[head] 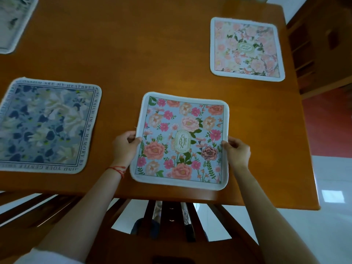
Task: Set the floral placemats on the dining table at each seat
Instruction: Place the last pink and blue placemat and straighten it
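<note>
A light-blue placemat (181, 130) with pink and peach flowers and a "GARDEN" label lies near the front edge of the wooden dining table (152, 60). My left hand (126, 144) pinches its left edge and my right hand (238, 149) pinches its right edge. A dark-blue floral placemat (45, 126) with lettering round its border lies flat to the left. A pale pink floral placemat (246, 48) lies at the far right. A fourth pale placemat (13, 21) shows partly at the top left corner.
A wooden chair back (171, 216) with slats stands under the table's front edge, between my arms. Another chair back (34, 204) is at the lower left. A wooden chair (314, 44) stands beyond the table's right edge, over red and white floor.
</note>
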Demonstrator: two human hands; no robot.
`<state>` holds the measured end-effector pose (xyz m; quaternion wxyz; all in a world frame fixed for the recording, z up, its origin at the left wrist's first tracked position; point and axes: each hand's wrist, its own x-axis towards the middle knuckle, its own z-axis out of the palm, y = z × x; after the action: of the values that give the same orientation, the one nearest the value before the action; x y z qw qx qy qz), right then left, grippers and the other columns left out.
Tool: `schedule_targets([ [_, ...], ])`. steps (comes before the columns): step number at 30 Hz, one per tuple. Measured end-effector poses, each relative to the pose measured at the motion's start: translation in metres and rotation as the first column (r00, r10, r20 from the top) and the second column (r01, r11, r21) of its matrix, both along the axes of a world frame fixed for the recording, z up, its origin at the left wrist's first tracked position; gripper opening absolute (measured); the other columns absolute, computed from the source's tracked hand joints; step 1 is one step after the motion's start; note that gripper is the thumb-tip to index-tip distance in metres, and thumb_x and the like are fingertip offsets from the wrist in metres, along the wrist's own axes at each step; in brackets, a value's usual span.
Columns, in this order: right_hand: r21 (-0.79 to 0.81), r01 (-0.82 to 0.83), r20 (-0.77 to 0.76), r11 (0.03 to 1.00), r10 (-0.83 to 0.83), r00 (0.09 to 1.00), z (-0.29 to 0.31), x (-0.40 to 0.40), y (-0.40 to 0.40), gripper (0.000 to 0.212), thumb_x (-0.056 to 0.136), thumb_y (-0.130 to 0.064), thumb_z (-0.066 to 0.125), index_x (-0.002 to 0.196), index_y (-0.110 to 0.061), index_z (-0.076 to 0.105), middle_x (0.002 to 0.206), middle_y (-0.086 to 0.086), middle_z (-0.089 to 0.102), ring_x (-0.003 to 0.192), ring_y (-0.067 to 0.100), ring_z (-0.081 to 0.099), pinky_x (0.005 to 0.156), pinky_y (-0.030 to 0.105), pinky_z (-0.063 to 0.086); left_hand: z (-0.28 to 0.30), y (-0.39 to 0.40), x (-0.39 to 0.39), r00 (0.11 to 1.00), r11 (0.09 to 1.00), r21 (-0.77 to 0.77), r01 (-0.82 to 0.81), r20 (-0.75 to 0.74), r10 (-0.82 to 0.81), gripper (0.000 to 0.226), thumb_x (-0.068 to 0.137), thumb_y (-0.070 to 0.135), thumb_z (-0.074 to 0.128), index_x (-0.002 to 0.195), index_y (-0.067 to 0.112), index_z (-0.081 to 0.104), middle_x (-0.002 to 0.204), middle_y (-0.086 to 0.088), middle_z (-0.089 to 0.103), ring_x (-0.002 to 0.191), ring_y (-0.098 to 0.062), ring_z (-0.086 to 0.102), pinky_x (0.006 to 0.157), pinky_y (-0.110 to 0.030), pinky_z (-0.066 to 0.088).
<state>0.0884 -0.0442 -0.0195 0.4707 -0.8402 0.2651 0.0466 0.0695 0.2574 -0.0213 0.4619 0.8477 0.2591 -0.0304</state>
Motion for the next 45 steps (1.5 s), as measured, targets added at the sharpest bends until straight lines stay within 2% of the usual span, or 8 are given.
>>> schedule_targets([
  [3, -0.013, -0.021, 0.0, 1.0, 0.021, 1.0, -0.002, 0.004, 0.001, 0.024, 0.087, -0.012, 0.06, 0.109, -0.005, 0.065, 0.105, 0.011, 0.069, 0.08, 0.014, 0.06, 0.068, 0.025, 0.049, -0.003, 0.0, -0.001, 1.0, 0.999, 0.044, 0.015, -0.003, -0.015, 0.02, 0.085, 0.009, 0.061, 0.102, 0.0, 0.064, 0.096, -0.019, 0.068, 0.076, -0.024, 0.062, 0.064, -0.031, 0.048],
  [8, -0.098, -0.077, 0.019, 0.992, 0.079, 0.997, -0.004, 0.003, 0.002, 0.025, 0.088, -0.013, 0.058, 0.112, -0.005, 0.063, 0.104, 0.008, 0.068, 0.078, 0.01, 0.056, 0.051, 0.003, 0.036, -0.002, -0.002, -0.001, 0.998, 0.987, 0.155, 0.048, 0.027, -0.053, 0.025, 0.085, 0.009, 0.061, 0.108, 0.0, 0.063, 0.099, -0.02, 0.067, 0.08, -0.024, 0.06, 0.067, -0.03, 0.045],
  [11, -0.124, -0.125, 0.04, 0.984, 0.131, 0.991, -0.005, -0.001, 0.001, 0.026, 0.088, -0.014, 0.058, 0.113, -0.007, 0.062, 0.102, 0.005, 0.066, 0.08, 0.009, 0.057, 0.054, 0.005, 0.036, -0.001, -0.003, -0.006, 0.994, 0.973, 0.218, 0.072, 0.065, -0.088, 0.027, 0.084, 0.003, 0.061, 0.111, 0.001, 0.063, 0.1, -0.022, 0.062, 0.08, -0.022, 0.055, 0.071, -0.028, 0.043],
  [18, -0.192, -0.164, 0.064, 0.968, 0.179, 0.982, -0.015, -0.018, -0.006, 0.026, 0.087, -0.016, 0.06, 0.111, -0.011, 0.063, 0.103, 0.007, 0.062, 0.084, 0.014, 0.057, 0.062, 0.012, 0.04, -0.005, -0.004, -0.025, 0.994, 0.979, 0.199, 0.049, 0.086, -0.067, 0.029, 0.084, 0.0, 0.06, 0.113, 0.002, 0.063, 0.104, -0.022, 0.061, 0.083, -0.018, 0.053, 0.073, -0.026, 0.044],
  [21, -0.191, -0.154, 0.073, 0.969, 0.171, 0.983, -0.017, -0.024, -0.005, 0.024, 0.088, -0.013, 0.057, 0.111, -0.008, 0.063, 0.106, 0.011, 0.061, 0.087, 0.018, 0.059, 0.069, 0.023, 0.047, -0.006, -0.006, -0.028, 0.996, 0.981, 0.194, 0.022, 0.077, -0.037, 0.028, 0.083, -0.002, 0.06, 0.111, 0.001, 0.064, 0.105, -0.022, 0.062, 0.085, -0.021, 0.056, 0.074, -0.027, 0.044],
  [38, -0.193, -0.121, 0.094, 0.974, 0.141, 0.985, -0.02, -0.012, 0.007, 0.026, 0.088, -0.007, 0.054, 0.113, -0.005, 0.062, 0.112, 0.016, 0.058, 0.091, 0.02, 0.058, 0.076, 0.029, 0.05, -0.007, 0.002, -0.022, 0.998, 0.989, 0.141, -0.054, 0.052, 0.047, 0.027, 0.082, -0.004, 0.06, 0.109, 0.001, 0.065, 0.105, -0.019, 0.062, 0.088, -0.026, 0.06, 0.077, -0.036, 0.051],
  [42, -0.18, -0.106, 0.091, 0.978, 0.124, 0.988, -0.019, -0.011, 0.012, 0.027, 0.088, -0.006, 0.053, 0.114, -0.004, 0.061, 0.112, 0.015, 0.057, 0.089, 0.016, 0.055, 0.08, 0.035, 0.052, -0.006, 0.005, -0.023, 0.997, 0.988, 0.146, -0.057, 0.053, 0.049, 0.027, 0.082, -0.004, 0.06, 0.109, 0.0, 0.065, 0.106, -0.019, 0.063, 0.092, -0.028, 0.061, 0.076, -0.03, 0.047],
  [45, -0.176, -0.105, 0.099, 0.979, 0.123, 0.987, -0.019, -0.011, 0.011, 0.027, 0.088, -0.005, 0.053, 0.113, -0.004, 0.062, 0.112, 0.015, 0.058, 0.089, 0.015, 0.054, 0.077, 0.03, 0.05, -0.005, 0.005, -0.023, 0.998, 0.986, 0.156, -0.054, 0.05, 0.046, 0.027, 0.082, -0.003, 0.06, 0.108, 0.0, 0.065, 0.108, -0.019, 0.063, 0.094, -0.029, 0.061, 0.078, -0.03, 0.047],
])
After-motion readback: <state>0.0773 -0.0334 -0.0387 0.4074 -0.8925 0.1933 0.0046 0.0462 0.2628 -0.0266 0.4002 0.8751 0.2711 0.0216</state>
